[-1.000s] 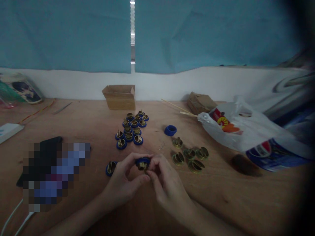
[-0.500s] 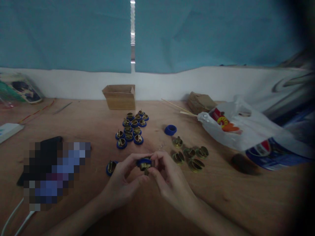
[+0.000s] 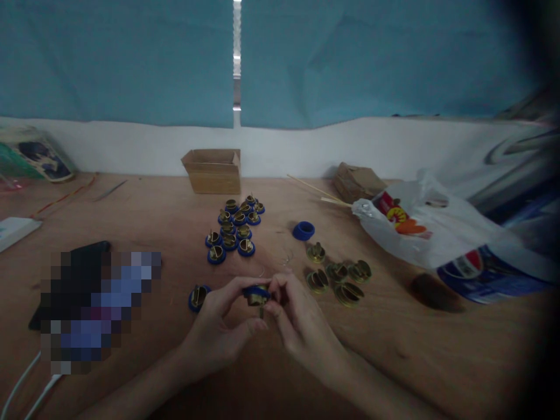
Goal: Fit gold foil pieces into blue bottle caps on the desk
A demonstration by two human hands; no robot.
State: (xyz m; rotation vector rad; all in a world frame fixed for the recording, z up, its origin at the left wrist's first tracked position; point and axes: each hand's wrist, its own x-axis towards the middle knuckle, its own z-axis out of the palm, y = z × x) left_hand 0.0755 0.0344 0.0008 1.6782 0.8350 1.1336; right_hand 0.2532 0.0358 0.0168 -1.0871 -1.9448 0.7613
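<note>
Between my hands is a round brass fitting with a blue ring (image 3: pixel 256 294) around it, tilted so its brass underside and a thin tab hang downward. My left hand (image 3: pixel 221 332) grips its left side between fingers and thumb. The fingertips of my right hand (image 3: pixel 300 326) pinch its right edge, partly hiding it. Close to my left wrist lies another blue-ringed brass fitting (image 3: pixel 199 297). Beyond the hands stand several similar blue-ringed fittings (image 3: pixel 216 254) in a cluster. Several brass fittings without rings (image 3: pixel 317 280) lie to the right, below some stacked blue rings (image 3: pixel 303 231).
An open cardboard box (image 3: pixel 214 178) stands by the wall. To the right are a crumpled brown carton (image 3: pixel 357 184), a white plastic bag (image 3: pixel 450 219) and a blue wrapper (image 3: pixel 494 274). A dark phone-like slab (image 3: pixel 94 256), partly pixelated, lies left with white cables (image 3: pixel 24 382).
The fitting has turned in my fingers, so its brass tab now points downward. My right fingertips have shifted slightly along its edge. The pieces on the table stay put.
</note>
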